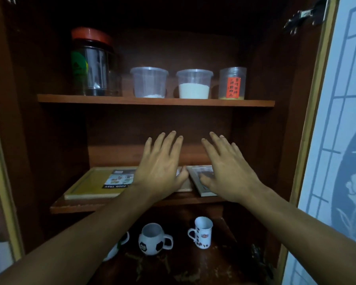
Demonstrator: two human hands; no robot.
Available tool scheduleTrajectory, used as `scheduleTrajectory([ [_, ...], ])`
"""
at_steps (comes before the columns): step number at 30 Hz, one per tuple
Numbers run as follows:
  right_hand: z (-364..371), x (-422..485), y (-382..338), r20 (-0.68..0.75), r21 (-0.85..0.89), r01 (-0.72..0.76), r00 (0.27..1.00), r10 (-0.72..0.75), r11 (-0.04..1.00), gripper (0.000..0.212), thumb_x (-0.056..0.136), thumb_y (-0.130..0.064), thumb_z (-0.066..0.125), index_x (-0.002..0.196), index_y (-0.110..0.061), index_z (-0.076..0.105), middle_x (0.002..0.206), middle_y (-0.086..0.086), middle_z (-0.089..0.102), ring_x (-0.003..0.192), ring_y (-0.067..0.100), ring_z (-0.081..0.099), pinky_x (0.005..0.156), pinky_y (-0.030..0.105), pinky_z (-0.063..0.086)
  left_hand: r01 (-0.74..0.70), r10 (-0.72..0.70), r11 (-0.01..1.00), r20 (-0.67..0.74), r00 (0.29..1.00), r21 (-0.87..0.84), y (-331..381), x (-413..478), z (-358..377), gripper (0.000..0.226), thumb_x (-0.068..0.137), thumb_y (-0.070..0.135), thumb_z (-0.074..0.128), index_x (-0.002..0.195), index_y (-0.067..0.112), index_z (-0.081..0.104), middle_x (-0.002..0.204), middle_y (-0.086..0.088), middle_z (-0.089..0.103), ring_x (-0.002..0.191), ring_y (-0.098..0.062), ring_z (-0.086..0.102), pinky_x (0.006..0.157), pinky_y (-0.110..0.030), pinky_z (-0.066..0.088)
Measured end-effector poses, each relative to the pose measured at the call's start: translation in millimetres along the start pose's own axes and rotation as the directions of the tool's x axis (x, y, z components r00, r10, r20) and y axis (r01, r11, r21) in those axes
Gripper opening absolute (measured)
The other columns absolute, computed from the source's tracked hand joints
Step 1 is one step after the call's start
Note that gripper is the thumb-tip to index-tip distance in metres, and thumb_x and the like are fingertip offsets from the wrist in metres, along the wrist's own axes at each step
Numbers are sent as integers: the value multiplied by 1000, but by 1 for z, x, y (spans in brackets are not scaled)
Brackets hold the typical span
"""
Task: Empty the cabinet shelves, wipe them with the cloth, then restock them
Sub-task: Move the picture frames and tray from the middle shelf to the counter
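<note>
Just beneath the outspread fingers (169,145) lie tray (86,186) and frame (201,171)

Above the middle shelf (74,208): 1 red-lidded jar (90,64), 2 tubs, a near-empty tub (149,83) and a half-full tub (194,84), 1 labelled jar (232,83). On it: 1 food tray (86,186), 1 picture frame (194,178). Below it: 3 mugs, a football mug (152,239), a bean-print mug (201,232) and a part-hidden mug (116,249).
</note>
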State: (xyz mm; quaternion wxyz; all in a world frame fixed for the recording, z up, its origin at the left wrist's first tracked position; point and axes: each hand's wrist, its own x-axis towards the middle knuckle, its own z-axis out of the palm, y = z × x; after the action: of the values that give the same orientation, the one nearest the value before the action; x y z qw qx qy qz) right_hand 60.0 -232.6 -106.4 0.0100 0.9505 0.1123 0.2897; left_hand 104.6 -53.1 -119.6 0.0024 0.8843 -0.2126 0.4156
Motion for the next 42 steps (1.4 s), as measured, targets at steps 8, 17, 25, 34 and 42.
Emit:
scheduleTrajectory([
  [8, 38, -12, 9, 62, 97, -16, 998, 10, 995, 82, 94, -54, 48, 154, -17, 7, 163, 9, -2, 150, 26, -1, 120, 43, 6, 61, -56, 994, 63, 996, -89, 16, -20, 36, 72, 82, 48, 39, 139, 5, 46, 144, -17, 48, 131, -35, 46, 107, -56, 35],
  [17, 76, -12, 33, 191, 182, -149, 975, 114, 972, 76, 93, -63, 40, 153, -22, 18, 164, 5, 4, 150, 24, 3, 121, 45, 9, 161, -131, 981, 240, 962, -112, 15, -33, 71, 69, 91, 53, 38, 148, 15, 32, 154, -6, 34, 141, -24, 27, 117, -42, 19],
  [25, 92, -5, 60, 226, 112, -312, 932, 282, 943, 70, 95, -65, 24, 150, -22, 30, 162, 6, 16, 148, 27, 12, 119, 49, 11, 255, -213, 961, 307, 928, -103, 7, -32, 82, 63, 93, 53, 30, 140, 13, 45, 142, -7, 49, 129, -25, 44, 108, -40, 34],
  [34, 98, -10, 71, 250, 65, -438, 877, 410, 897, 72, 91, -71, 24, 142, -24, 43, 154, 8, 33, 141, 31, 29, 114, 51, 26, 241, -221, 970, 291, 931, -35, 6, -41, 87, 64, 90, 55, 24, 107, 9, 66, 111, -8, 66, 104, -27, 59, 95, -38, 43],
  [42, 105, -15, 71, 215, 79, -474, 867, 449, 877, 75, 90, -71, 22, 138, -20, 48, 147, 11, 41, 134, 33, 39, 110, 48, 32, 228, -201, 972, 295, 934, -58, 9, -46, 81, 70, 90, 56, 19, 115, 9, 64, 114, -9, 66, 107, -28, 58, 97, -40, 44],
])
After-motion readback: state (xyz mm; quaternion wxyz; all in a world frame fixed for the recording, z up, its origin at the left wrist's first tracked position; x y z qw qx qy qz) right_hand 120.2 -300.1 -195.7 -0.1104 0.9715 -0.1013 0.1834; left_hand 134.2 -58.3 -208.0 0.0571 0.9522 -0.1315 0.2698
